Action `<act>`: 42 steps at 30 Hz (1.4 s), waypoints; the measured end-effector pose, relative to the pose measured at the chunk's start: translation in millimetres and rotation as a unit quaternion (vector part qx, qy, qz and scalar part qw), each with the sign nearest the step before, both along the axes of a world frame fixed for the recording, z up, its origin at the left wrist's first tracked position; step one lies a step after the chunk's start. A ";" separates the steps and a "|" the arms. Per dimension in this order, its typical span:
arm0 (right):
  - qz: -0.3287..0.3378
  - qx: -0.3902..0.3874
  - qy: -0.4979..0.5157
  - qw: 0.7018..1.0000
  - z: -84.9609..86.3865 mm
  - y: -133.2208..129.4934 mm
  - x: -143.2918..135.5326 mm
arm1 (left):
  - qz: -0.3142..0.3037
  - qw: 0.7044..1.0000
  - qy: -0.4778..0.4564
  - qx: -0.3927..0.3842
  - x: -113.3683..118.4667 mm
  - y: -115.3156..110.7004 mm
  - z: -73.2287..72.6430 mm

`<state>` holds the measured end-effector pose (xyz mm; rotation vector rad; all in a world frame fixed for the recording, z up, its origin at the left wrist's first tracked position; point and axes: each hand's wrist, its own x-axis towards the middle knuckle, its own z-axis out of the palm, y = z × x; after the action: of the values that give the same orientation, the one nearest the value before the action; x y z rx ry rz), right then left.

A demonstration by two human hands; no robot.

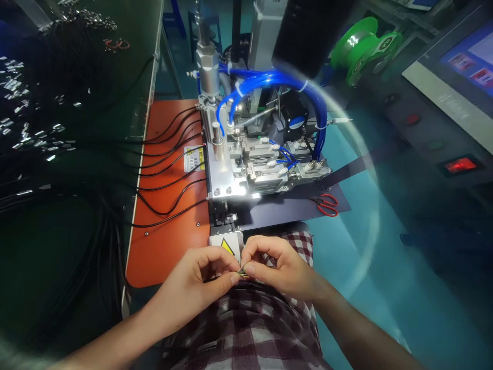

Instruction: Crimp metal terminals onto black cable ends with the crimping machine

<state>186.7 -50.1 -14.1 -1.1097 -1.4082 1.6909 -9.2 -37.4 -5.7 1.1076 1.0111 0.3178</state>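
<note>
Close to my lap, both hands meet fingertip to fingertip over thin coloured wires [243,275], with yellow-green and grey strands showing. My left hand [210,275] is closed, pinching the wires between thumb and forefinger. From the other side my right hand [275,264] pinches the same strands near their ends. The rest of the wires is hidden by my fingers. Just beyond my hands stands a metal machine [265,174] with blue air hoses [269,79]. Several black cables [169,223] run across its orange plate [169,252] into the machine's left side.
Red-handled scissors [326,204] lie on the dark plate right of the machine. Bundled black cables [103,241] with shiny metal ends cover the left table. A green spool [356,46] stands at the back right, near a control panel with a lit red switch [460,165].
</note>
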 end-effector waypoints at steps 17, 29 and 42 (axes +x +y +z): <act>-0.071 0.034 -0.053 0.995 -9.6 -11.5 -10.2 | 0.095 0.995 0.010 -0.011 3.8 7.8 7.7; -0.110 0.014 -0.081 0.991 -7.9 -12.9 -23.1 | 0.099 0.995 -0.004 -0.017 3.8 8.0 8.7; -0.136 -0.001 -0.080 0.987 -9.1 -14.5 -23.5 | 0.100 0.994 0.014 -0.030 5.3 5.0 8.7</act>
<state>163.2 -64.6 -23.1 -1.3967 -1.2830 1.4361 -3.9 -32.4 3.0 0.9604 1.1520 0.4324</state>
